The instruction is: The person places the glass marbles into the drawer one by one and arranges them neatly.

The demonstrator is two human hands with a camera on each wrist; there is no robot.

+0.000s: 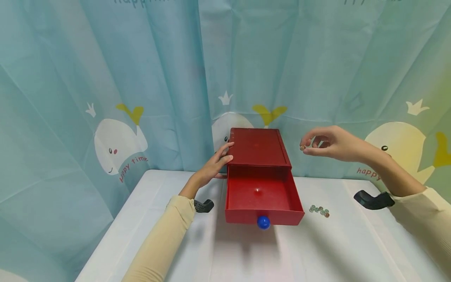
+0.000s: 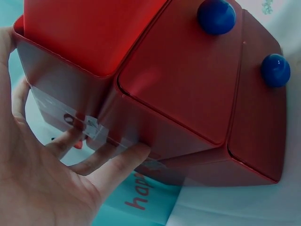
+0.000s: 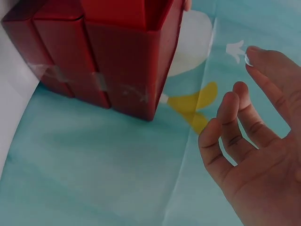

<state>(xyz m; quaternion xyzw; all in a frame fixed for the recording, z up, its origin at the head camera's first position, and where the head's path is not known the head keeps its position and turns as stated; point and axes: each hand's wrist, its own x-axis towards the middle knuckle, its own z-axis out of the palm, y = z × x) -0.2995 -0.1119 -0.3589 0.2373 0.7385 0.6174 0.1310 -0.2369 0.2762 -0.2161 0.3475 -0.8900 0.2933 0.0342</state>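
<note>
A red drawer cabinet [image 1: 258,147] has its top drawer [image 1: 262,196] pulled out, with nothing visible inside and a blue knob [image 1: 263,222] on its front. My left hand [image 1: 211,168] rests against the cabinet's left side, its fingers spread. In the left wrist view the fingers of that hand [image 2: 61,174] touch the taped side panel [image 2: 89,117]. To the right of the cabinet, my right hand [image 1: 332,144] is raised in the air, pinching a small round piece [image 1: 302,148] between thumb and finger. The right wrist view shows this hand [image 3: 263,174] apart from the cabinet [image 3: 117,66].
Several small round pieces [image 1: 319,210] lie on the white table [image 1: 345,243], right of the drawer's front. Two lower drawers, one with a blue knob [image 2: 275,70], are shut. A blue-green curtain [image 1: 176,78] with whale prints hangs close behind the cabinet.
</note>
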